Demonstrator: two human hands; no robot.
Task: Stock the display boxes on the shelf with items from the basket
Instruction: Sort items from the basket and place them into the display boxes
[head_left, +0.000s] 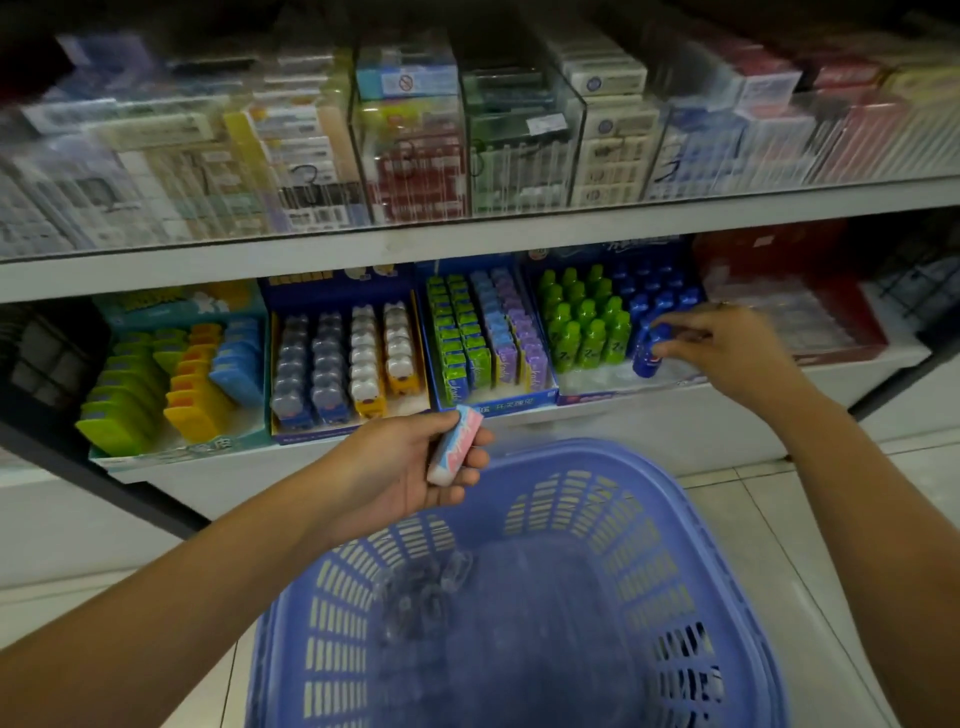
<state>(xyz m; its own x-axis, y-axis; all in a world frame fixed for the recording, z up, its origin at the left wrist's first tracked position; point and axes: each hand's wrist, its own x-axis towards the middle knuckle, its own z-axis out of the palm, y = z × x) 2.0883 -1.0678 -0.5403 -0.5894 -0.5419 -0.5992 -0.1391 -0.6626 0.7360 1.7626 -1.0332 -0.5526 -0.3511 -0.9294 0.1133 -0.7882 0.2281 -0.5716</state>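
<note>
My left hand (410, 467) holds a small pink, white and blue pack (453, 447) above the far rim of the blue basket (737, 597). My right hand (727, 345) reaches into the display box (587, 397) of green and blue bottles on the lower shelf, its fingers curled round a blue bottle (648, 353) at the front right of that box. A few blurred clear packs (415, 597) lie inside the basket.
Left of the bottle box stand display boxes of green and purple packs (483, 338), grey and yellow dispensers (343, 364), and yellow, orange and blue cases (171, 384). A red box (789, 306) sits at the right. The upper shelf holds clear cases of cartons. The floor is tiled.
</note>
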